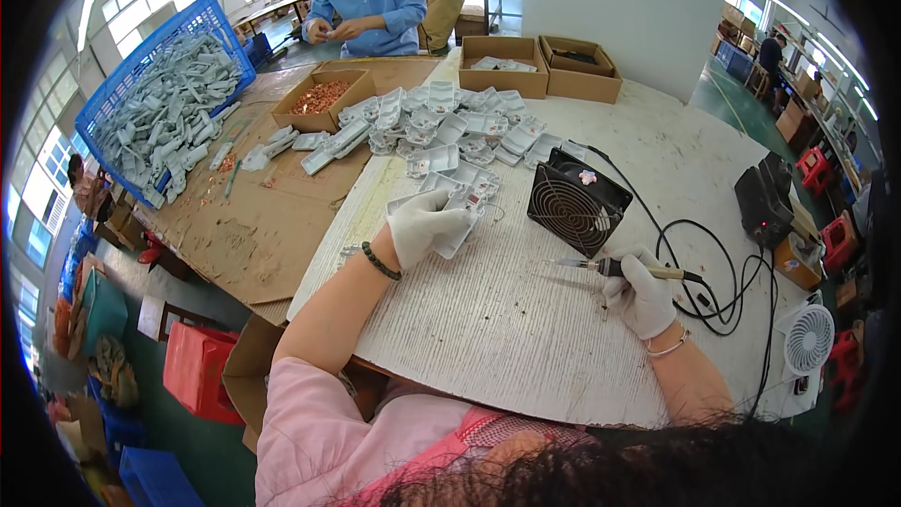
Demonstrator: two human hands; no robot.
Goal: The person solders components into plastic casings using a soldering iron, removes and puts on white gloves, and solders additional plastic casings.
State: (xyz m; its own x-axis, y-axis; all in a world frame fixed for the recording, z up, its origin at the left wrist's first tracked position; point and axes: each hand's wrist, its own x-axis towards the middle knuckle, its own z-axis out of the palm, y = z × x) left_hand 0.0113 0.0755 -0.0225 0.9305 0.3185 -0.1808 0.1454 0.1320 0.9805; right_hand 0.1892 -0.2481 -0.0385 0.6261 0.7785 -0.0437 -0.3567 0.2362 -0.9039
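My left hand (422, 228), in a white glove, is closed on a pale grey plastic housing (456, 242) at the near edge of a heap of similar housings (450, 127). In my gloved right hand (642, 299) is a soldering iron (610, 267), its tip pointing left toward the other hand but well apart from it. A thin wire (497, 212) shows beside the held housing. Just beyond the iron stands a square black fan (580, 203) with a round grille. Finer parts inside the housing are too small to make out.
Black cables (699, 225) run across the right side to a black box (765, 199). A small white fan (807, 338) lies at the right edge. Beyond the heap are cardboard boxes (505, 81); a copper-coloured parts box (324, 99) and blue crate (188, 14) stand left. A person (371, 0) works opposite.
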